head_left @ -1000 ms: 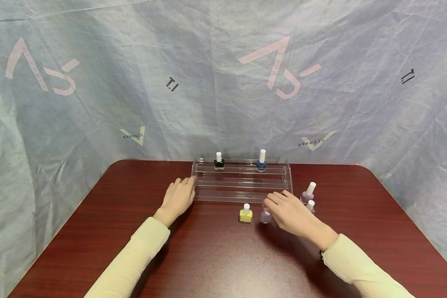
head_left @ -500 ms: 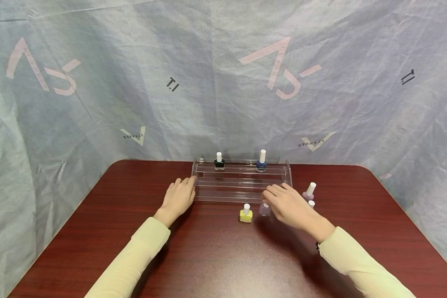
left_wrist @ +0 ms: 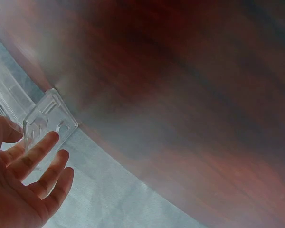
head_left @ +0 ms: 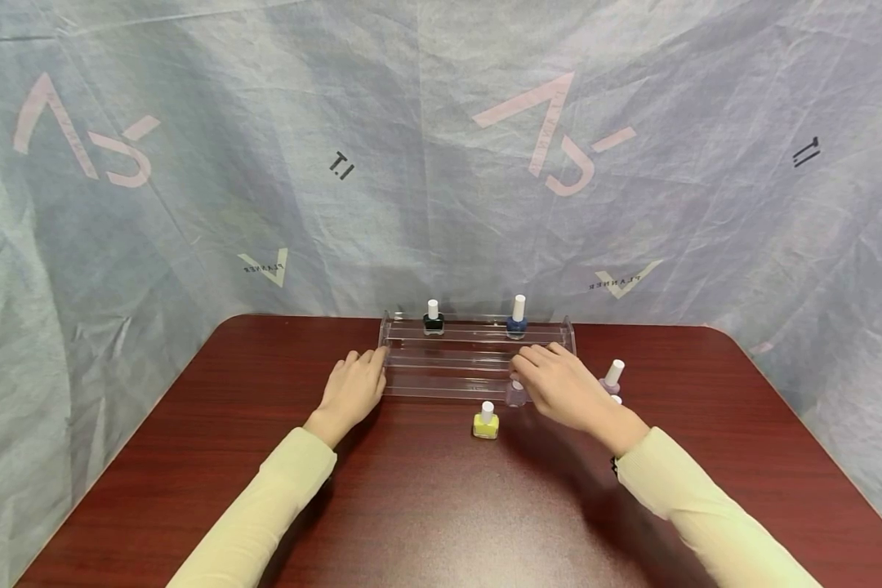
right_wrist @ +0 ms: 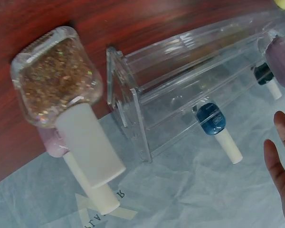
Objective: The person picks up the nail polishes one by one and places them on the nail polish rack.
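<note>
My left hand point(head_left: 349, 388) holds the left end of a clear tiered display rack point(head_left: 441, 384); in the left wrist view its thumb and index finger are at the side panel and the other fingers extend past it. My right hand point(head_left: 562, 392) pinches a purple nail polish bottle point(head_left: 515, 395) by its cap, at the front tier's right part. Fingers partly hide that cap. On the top tier stand a black-looking nail polish bottle point(head_left: 433, 322) and a blue one point(head_left: 516, 327). A yellow nail polish bottle point(head_left: 486, 425) stands on the table before the rack.
Right of the rack, a lilac nail polish bottle point(head_left: 612, 377) and a glitter nail polish bottle point(right_wrist: 59, 76) stand on the table, partly behind my right hand in the head view. The dark red table point(head_left: 426, 506) meets a grey cloth backdrop point(head_left: 412, 204) behind the rack.
My right hand has moved away from me and slightly left, carrying the purple nail polish bottle from the table up to the rack's front tier. My left hand has stayed on the rack.
</note>
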Tool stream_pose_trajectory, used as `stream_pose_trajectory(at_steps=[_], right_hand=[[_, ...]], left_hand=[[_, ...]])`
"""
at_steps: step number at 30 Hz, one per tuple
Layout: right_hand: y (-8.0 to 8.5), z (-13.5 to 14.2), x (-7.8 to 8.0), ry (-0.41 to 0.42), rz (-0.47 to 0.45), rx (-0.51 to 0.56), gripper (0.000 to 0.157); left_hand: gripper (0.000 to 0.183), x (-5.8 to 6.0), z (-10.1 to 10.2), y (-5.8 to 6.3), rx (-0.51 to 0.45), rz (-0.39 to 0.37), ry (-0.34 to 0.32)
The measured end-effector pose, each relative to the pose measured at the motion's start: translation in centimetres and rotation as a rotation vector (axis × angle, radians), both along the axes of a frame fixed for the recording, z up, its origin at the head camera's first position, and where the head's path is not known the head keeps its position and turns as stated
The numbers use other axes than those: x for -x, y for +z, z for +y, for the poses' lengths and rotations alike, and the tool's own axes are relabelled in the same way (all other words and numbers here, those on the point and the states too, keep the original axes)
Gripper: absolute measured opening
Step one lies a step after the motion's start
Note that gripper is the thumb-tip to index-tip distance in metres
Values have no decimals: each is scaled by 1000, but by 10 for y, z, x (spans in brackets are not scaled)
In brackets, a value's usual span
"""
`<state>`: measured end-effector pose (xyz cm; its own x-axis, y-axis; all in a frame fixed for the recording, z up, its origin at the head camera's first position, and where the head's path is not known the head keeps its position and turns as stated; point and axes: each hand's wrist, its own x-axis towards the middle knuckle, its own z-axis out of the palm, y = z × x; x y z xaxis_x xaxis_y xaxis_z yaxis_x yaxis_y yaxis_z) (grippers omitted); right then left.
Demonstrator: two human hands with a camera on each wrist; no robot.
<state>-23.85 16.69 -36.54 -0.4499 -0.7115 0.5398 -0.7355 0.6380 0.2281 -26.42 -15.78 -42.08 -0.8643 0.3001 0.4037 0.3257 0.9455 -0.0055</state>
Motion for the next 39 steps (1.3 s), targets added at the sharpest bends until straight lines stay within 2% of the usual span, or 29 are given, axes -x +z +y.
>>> stream_pose_trajectory(at_steps=[17,22,39], right_hand=[[8,-19,17,-11,-27,-3,6],[7,-25,23,-9,-12,7,1],[9,-55,38,5,-23,14,9]], left_hand=[[37,1,0,0,-4,-11,7],[37,1,0,-1,-2,-18,9],[37,1,0,-1,14,-26,7]])
